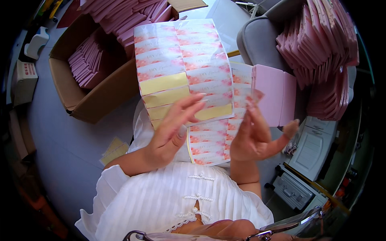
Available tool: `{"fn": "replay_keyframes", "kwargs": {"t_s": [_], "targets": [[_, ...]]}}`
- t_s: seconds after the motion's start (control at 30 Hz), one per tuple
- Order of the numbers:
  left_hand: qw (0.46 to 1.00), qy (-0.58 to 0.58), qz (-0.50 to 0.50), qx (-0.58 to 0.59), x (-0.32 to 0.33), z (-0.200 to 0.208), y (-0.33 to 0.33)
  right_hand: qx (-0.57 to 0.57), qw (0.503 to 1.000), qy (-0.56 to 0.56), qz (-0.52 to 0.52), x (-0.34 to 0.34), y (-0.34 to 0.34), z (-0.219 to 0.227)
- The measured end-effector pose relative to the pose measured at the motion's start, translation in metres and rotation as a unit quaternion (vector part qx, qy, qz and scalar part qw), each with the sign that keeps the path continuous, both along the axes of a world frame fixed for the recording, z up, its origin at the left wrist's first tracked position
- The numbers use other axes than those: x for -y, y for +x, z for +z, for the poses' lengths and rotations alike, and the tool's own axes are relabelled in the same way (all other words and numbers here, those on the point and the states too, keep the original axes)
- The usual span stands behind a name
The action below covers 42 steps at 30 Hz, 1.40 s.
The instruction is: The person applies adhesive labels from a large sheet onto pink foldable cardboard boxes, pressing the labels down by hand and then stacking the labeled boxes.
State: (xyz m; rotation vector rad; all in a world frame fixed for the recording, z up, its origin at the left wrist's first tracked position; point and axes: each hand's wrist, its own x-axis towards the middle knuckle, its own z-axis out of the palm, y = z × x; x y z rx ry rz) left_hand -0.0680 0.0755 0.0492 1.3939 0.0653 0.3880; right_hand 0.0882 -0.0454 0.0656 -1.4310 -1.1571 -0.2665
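My left hand (173,130) lies over a sheet of floral labels (207,86), its fingers stretched out and apart, with nothing held in them. Pale yellow backing shows on that sheet where several labels have been peeled off. My right hand (255,134) pinches a small, pinkish label (256,96) between its raised fingertips, while another finger sticks out to the right. Just beyond that hand is a flat pink case (268,94) with a fold line. More label sheets (207,142) rest on my lap, partly under the top sheet.
A cardboard box (102,100) full of pink cases stands at the far left. More pink cases (311,44) are stacked on a grey chair (261,40) at the right. Yellow backing scraps (114,149) lie at the left. A white cabinet (311,148) stands at the right.
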Motion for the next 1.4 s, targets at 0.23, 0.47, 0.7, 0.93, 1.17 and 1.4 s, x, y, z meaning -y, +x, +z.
{"fn": "replay_keyframes", "kwargs": {"t_s": [0.23,0.47,0.7,0.93,1.17,1.4], "targets": [[0.974,-0.225,-0.019,0.032,0.036,-0.012,0.028,0.083,0.977,-0.181,0.077,0.008,-0.005,0.007],[0.988,-0.139,-0.044,0.049,0.052,-0.013,0.053,-0.455,0.889,0.054,0.007,0.037,0.01,-0.007],[0.932,0.351,0.025,-0.084,0.059,-0.007,0.07,-0.44,0.896,-0.055,-0.028,0.065,0.04,-0.002],[0.944,0.293,-0.027,-0.148,0.064,-0.007,0.089,-0.272,0.918,-0.172,-0.231,0.059,0.085,0.001],[0.961,0.17,-0.119,-0.184,0.073,-0.016,0.109,-0.215,0.923,-0.232,-0.219,0.048,0.093,-0.016],[0.976,0.061,-0.116,-0.174,0.073,-0.021,0.123,-0.215,0.916,-0.245,-0.232,0.047,0.093,-0.023]]}}
